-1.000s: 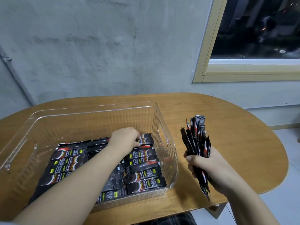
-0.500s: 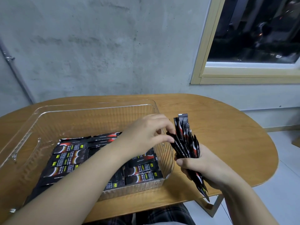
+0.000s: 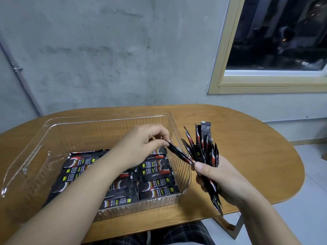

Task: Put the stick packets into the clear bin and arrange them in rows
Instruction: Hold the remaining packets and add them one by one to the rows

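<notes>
A clear plastic bin (image 3: 108, 121) stands on the wooden table (image 3: 247, 149), its floor covered with rows of flat black-and-red stick packets (image 3: 155, 183). My right hand (image 3: 221, 177), just right of the bin, grips an upright bundle of stick packets (image 3: 203, 147) fanned out at the top. My left hand (image 3: 141, 144) hovers over the bin's right wall and pinches the upper end of one stick packet (image 3: 180, 154), whose lower end still sits in the bundle under my right thumb.
The oval table's edge runs close behind the bin and curves round on the right. A grey concrete wall (image 3: 106, 50) rises behind it, with a framed window (image 3: 276, 41) at the upper right. Tiled floor (image 3: 309, 200) shows to the right.
My left hand left the packets inside the bin, reached right to the bundle and now draws one packet out leftward. My right hand shifted the bundle slightly closer to the bin.
</notes>
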